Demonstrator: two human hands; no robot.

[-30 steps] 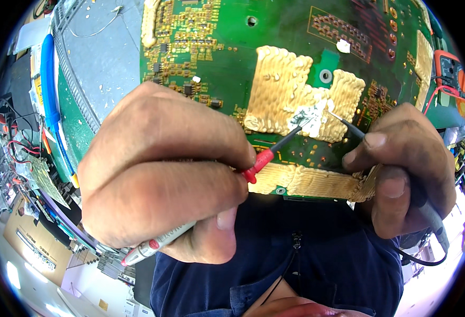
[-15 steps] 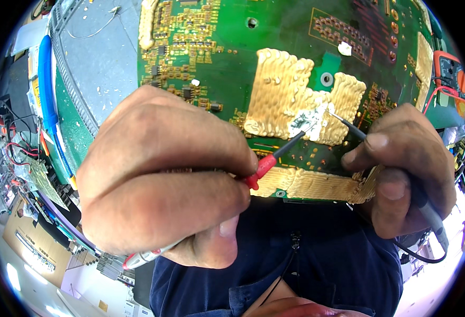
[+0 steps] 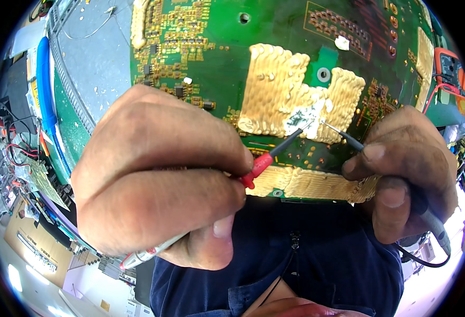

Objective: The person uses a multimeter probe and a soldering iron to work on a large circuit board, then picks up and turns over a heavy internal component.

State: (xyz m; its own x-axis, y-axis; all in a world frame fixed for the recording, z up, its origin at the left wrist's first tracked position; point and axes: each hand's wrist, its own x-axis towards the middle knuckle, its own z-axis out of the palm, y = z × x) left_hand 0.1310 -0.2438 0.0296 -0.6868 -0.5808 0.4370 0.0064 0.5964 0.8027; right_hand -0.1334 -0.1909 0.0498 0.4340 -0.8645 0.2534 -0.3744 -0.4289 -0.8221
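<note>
A green circuit board (image 3: 224, 31) lies in front of me, with a thick, ridged gold-coloured layer (image 3: 272, 84) on part of it. My left hand (image 3: 158, 174) is closed around a red test probe (image 3: 263, 164); its dark tip points at a white, scraped-looking patch (image 3: 296, 119) in that layer. Between the fingers of my right hand (image 3: 409, 164) is a black test probe (image 3: 353, 141), its thin metal tip at the right side of the same patch. Whether either tip touches is too fine to tell. A white-and-red shaft end (image 3: 142, 257) sticks out below my left palm.
A red-and-grey multimeter (image 3: 449, 63) with a red lead sits at the far right. Beyond the board's left edge lies a grey mat (image 3: 92, 53), with a thick blue tool or tube (image 3: 45, 90) beside it. Cables and clutter (image 3: 15, 148) fill the left side.
The black probe's tip has moved down and slightly left, nearer the red probe's tip. The board and my left hand with the red probe sit slightly further left in the picture.
</note>
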